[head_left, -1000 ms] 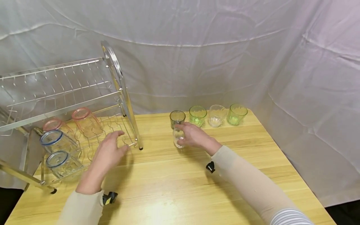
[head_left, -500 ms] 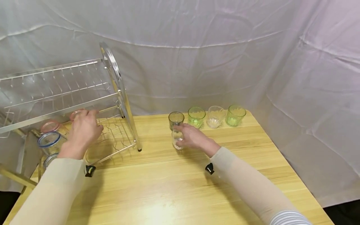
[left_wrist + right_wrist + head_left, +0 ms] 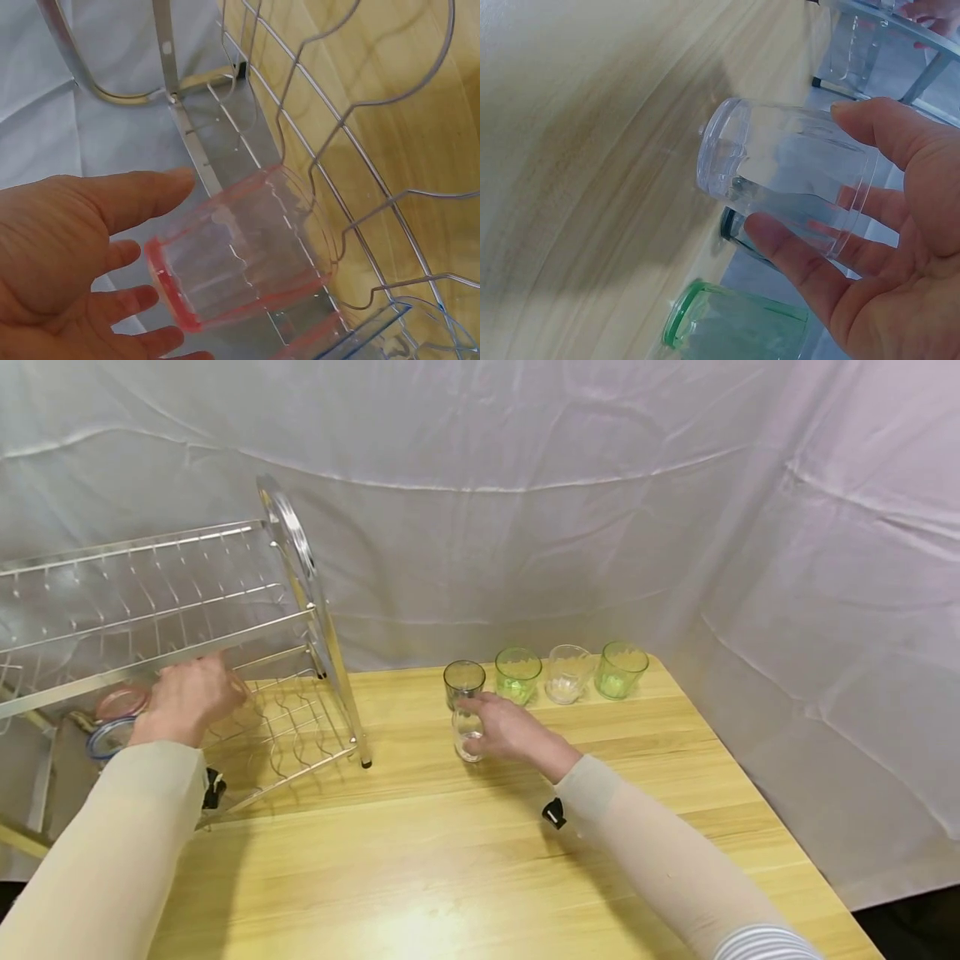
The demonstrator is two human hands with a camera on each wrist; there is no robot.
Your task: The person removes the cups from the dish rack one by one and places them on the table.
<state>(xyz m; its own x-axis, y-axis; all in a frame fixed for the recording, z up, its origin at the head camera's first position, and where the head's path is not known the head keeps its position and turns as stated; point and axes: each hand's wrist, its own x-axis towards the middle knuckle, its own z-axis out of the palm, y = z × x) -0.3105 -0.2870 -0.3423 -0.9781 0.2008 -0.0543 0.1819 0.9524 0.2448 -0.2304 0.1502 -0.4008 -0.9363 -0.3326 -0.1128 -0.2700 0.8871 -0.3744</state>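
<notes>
My left hand (image 3: 187,697) reaches under the upper tier of the metal dish rack (image 3: 332,652). In the left wrist view its thumb and fingers are spread around the upper end of a pink-tinted glass (image 3: 247,251), which stands on the lower wire tier; a firm hold does not show. My right hand (image 3: 513,727) holds a clear glass (image 3: 795,154) at the table, thumb on one side and fingers round the other. Just behind that glass is a smoky dark glass (image 3: 463,675).
A green glass (image 3: 517,672), a clear tumbler (image 3: 567,677) and another green glass (image 3: 621,670) line the table's back edge. Another pink glass (image 3: 120,700) and a blue-rimmed glass (image 3: 111,739) sit left in the rack. A grey curtain (image 3: 465,552) hangs behind.
My left hand has moved left from the rack's right part to the pink glass under the upper tier. The right hand stays at the clear glass.
</notes>
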